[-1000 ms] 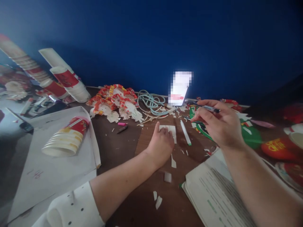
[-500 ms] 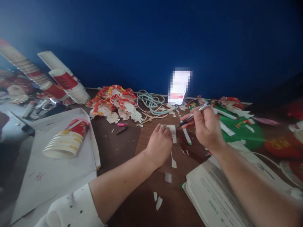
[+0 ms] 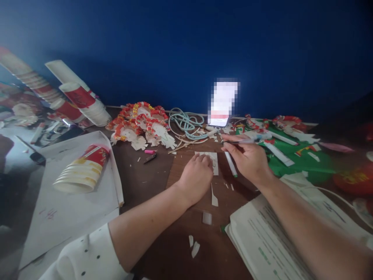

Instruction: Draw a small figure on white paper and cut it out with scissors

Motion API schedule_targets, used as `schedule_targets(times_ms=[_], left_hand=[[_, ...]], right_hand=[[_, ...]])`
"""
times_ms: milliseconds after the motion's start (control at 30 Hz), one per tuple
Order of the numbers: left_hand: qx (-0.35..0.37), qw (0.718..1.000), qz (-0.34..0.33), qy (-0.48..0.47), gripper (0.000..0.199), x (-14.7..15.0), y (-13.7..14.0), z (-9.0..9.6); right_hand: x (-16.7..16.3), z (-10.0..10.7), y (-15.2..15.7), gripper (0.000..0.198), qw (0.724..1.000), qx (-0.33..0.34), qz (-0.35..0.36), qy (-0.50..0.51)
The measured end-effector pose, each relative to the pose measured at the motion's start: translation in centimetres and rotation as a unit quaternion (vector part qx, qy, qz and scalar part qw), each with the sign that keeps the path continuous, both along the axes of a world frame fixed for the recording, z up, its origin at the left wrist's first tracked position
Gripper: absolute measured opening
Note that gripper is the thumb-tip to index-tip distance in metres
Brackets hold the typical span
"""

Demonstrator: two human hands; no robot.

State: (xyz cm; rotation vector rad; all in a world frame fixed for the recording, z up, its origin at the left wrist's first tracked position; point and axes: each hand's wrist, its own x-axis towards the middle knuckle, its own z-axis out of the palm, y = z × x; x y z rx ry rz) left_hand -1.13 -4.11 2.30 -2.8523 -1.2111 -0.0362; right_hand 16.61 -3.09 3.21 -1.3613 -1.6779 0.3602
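My left hand [image 3: 196, 177] lies closed on a small white piece of paper [image 3: 215, 165], pressing it to the brown table; a faint mark shows beside the fingertips. My right hand [image 3: 249, 157] pinches a pen [image 3: 258, 137], slightly blurred, which lies almost level across the fingers. Its front end points left and is apart from the paper. Between the two hands, a white marker with a green end [image 3: 231, 165] rests on the table. Below my left hand is a narrow paper scrap [image 3: 214, 197].
Stacked paper cups [image 3: 83, 175] lie on a white box lid [image 3: 78, 216] at left. Red-and-white paper cutouts [image 3: 142, 126], a coiled pale cable [image 3: 186, 124] and a lit phone [image 3: 223, 103] line the wall. Printed papers [image 3: 262, 237] sit under my right forearm.
My right hand has drawn the pen up and away from the paper, turning it from slanted to nearly level. More of the paper shows around my left hand, which stays in place.
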Motion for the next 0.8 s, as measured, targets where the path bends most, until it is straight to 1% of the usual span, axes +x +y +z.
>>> schedule_targets(times_ms=[67,133,200,300,433,500,600,633,800], left_hand=[[0.002,1.0,0.0,-0.004,0.03,0.0,0.0,-0.1],[0.006,1.0,-0.005,-0.009,0.03,0.0,0.0,-0.2],[0.011,1.0,-0.008,-0.012,0.03,0.0,0.0,-0.3],[0.014,1.0,-0.008,-0.011,0.031,0.0,-0.1,-0.3],[0.017,1.0,-0.004,-0.019,0.031,0.0,-0.2,-0.4],[0.017,1.0,-0.002,-0.024,0.032,0.0,-0.2,-0.5],[0.015,1.0,0.0,-0.027,0.033,0.0,-0.1,-0.6],[0.014,1.0,-0.001,-0.027,0.034,0.0,-0.1,-0.6],[0.005,1.0,-0.008,-0.022,0.035,-0.1,0.0,-0.2]], right_hand=[[0.0,-0.3,-0.1,0.023,0.999,0.033,-0.005,-0.012],[-0.1,-0.6,-0.2,0.024,0.999,0.038,-0.014,-0.019],[-0.3,-0.9,-0.2,0.026,1.0,0.017,-0.012,-0.013],[-0.7,-1.3,-0.2,0.027,1.0,-0.021,0.011,0.012],[-1.3,-1.5,-0.2,0.025,0.999,-0.037,0.005,-0.006],[-1.4,-1.6,-0.1,0.024,0.999,-0.023,0.008,-0.021],[-1.3,-2.0,0.2,0.022,0.999,0.019,0.018,-0.036],[-1.3,-2.1,0.3,0.022,0.999,0.023,0.016,-0.039],[-1.4,-2.2,0.2,0.028,0.999,-0.037,-0.029,-0.024]])
